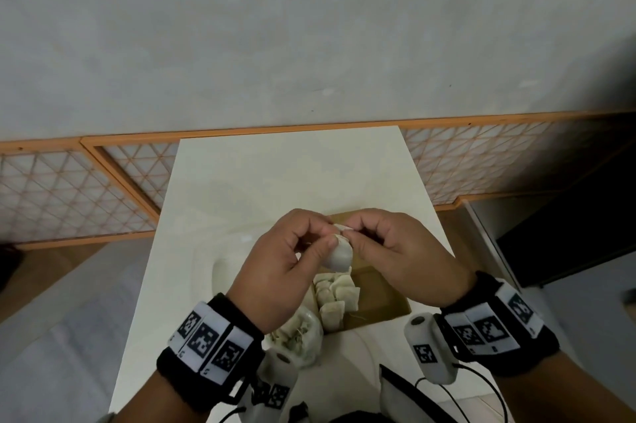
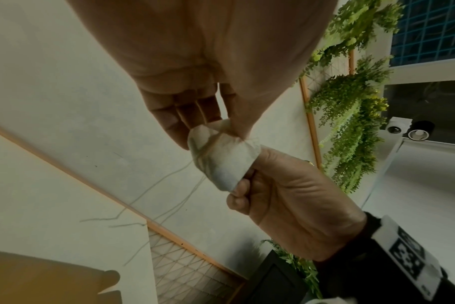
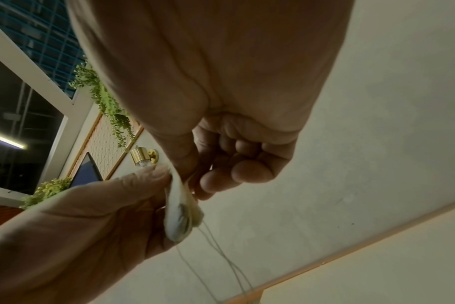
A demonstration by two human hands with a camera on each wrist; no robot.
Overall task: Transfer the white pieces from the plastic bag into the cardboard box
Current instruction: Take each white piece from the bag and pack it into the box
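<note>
Both hands hold one white piece, a small pouch with thin threads hanging from it, above the cardboard box. My left hand pinches its left side between thumb and fingers. My right hand pinches its top right corner. In the left wrist view the white piece sits between the left hand and the right hand. In the right wrist view the white piece hangs below the right hand. Several white pieces lie in the box. The plastic bag lies just left of it, partly hidden by my left wrist.
The box and bag rest on a narrow white table that runs away from me. An orange lattice panel stands on the floor behind it. A black-edged object lies at the table's near edge. Dark furniture stands at the right.
</note>
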